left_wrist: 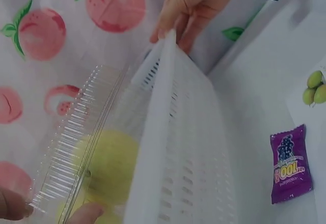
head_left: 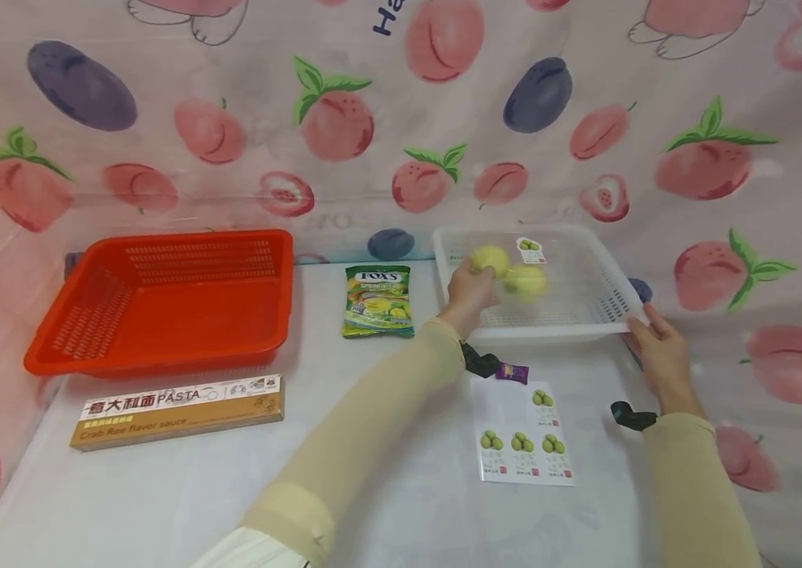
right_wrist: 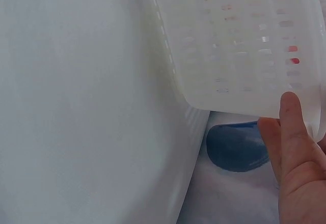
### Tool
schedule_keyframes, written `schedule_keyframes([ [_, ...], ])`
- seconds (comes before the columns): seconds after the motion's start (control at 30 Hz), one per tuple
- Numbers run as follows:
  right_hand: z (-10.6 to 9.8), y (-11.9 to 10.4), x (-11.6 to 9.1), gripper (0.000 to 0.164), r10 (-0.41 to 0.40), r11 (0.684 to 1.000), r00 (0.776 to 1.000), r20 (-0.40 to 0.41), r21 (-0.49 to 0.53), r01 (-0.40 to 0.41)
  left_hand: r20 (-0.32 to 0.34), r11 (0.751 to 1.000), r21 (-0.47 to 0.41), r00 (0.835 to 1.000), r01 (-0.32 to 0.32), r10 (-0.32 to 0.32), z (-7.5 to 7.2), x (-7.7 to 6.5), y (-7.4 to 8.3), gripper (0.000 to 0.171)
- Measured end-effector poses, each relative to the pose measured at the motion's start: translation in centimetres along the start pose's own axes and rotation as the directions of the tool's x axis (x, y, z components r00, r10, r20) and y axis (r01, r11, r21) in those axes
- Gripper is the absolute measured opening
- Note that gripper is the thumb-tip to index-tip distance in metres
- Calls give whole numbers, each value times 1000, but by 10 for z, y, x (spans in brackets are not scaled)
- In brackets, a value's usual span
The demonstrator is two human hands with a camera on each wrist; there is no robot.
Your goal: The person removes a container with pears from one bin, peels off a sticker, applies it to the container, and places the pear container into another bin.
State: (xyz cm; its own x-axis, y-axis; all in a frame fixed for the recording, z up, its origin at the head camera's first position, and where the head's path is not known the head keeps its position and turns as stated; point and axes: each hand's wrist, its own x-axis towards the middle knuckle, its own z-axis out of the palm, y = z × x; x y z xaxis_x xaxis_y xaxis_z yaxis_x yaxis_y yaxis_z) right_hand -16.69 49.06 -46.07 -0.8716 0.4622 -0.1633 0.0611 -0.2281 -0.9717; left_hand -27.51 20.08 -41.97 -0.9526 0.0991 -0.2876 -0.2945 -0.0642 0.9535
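My left hand [head_left: 468,296] reaches over the front rim of the white perforated basket [head_left: 557,331]. Its thumb and fingertips pinch the edge of a clear plastic clamshell box [left_wrist: 76,127], seen up close in the left wrist view. Yellow-green round fruits [head_left: 526,282] show through the plastic, along with a green-fruit label [head_left: 532,251]. The box is at the inside of the basket. At the basket's front right corner, my right hand [head_left: 662,355] grips the rim. In the right wrist view, one finger of that hand [right_wrist: 300,170] lies along the basket's outer wall.
A red basket [head_left: 202,323] stands at the left, with a pasta box [head_left: 181,412] before it. Between the baskets lies a green Fox's candy bag [head_left: 377,301]. A small purple packet [head_left: 512,373] and a sheet of fruit stickers [head_left: 523,434] lie before the white basket.
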Motion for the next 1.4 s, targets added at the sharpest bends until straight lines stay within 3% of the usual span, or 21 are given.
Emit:
schedule_keyframes([
  [0.3, -3, 6, 3, 71, 9, 998, 1000, -19, -69, -11, -32, 995, 91, 999, 37, -34, 9, 5, -7, 56],
  [0.63, -12, 18, 10, 67, -53, 998, 998, -38, -44, 51, -48, 985, 171, 999, 29, -21, 16, 10, -13, 58],
  [1.0, -5, 9, 5, 69, 8, 999, 999, -46, -48, -10, 60, 989, 104, 992, 106, -112, 11, 19, -17, 61],
  [1.27, -12, 15, 15, 70, -15, 1000, 1000, -21, -6, 15, 57, 982, 125, 987, 139, -147, 10, 25, -18, 62],
  [1.4, -22, 24, 26, 71, -23, 999, 999, -32, -41, 22, 86, 983, 111, 984, 147, -157, 11, 25, -19, 65],
])
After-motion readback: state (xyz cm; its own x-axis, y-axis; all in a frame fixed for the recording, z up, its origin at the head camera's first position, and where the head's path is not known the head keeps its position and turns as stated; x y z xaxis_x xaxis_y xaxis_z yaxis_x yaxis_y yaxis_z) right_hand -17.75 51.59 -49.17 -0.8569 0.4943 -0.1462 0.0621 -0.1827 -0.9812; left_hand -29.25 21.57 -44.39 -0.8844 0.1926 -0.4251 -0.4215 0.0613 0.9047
